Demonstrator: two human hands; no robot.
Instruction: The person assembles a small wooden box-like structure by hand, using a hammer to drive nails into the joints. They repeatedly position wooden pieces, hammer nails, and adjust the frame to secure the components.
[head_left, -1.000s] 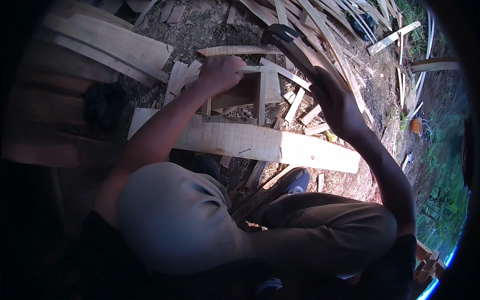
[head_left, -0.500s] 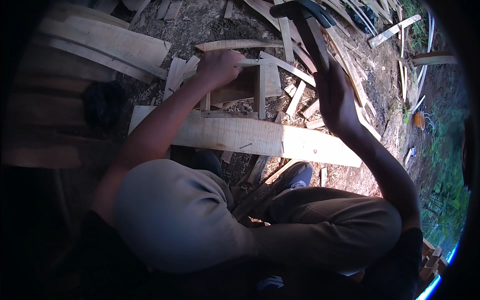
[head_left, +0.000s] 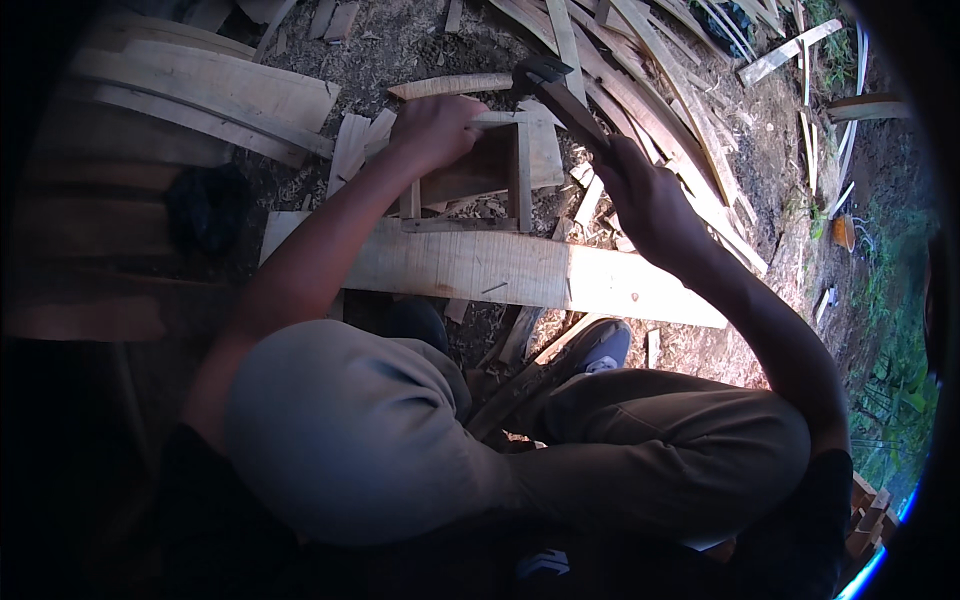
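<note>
Right hand [head_left: 650, 205] is closed around the handle of a hammer [head_left: 560, 95], grip near the handle's lower end. The handle's long axis runs up and to the left from the fist, ending in a dark head that sits at, or just above, the far right corner of a small wooden frame [head_left: 480, 170]; contact cannot be confirmed. Left hand [head_left: 435, 125] is clamped over the frame's far left rail, fingers curled down onto it. The frame stands on the far edge of a long pale plank [head_left: 500, 270], which lies crosswise in front of the knees over ground littered with offcuts and shavings. The frame therefore lies to the left of the right hand and slightly farther away, directly under the left hand, which is the nearer of the two. A shoe [head_left: 600, 348] shows below the plank's near edge.
</note>
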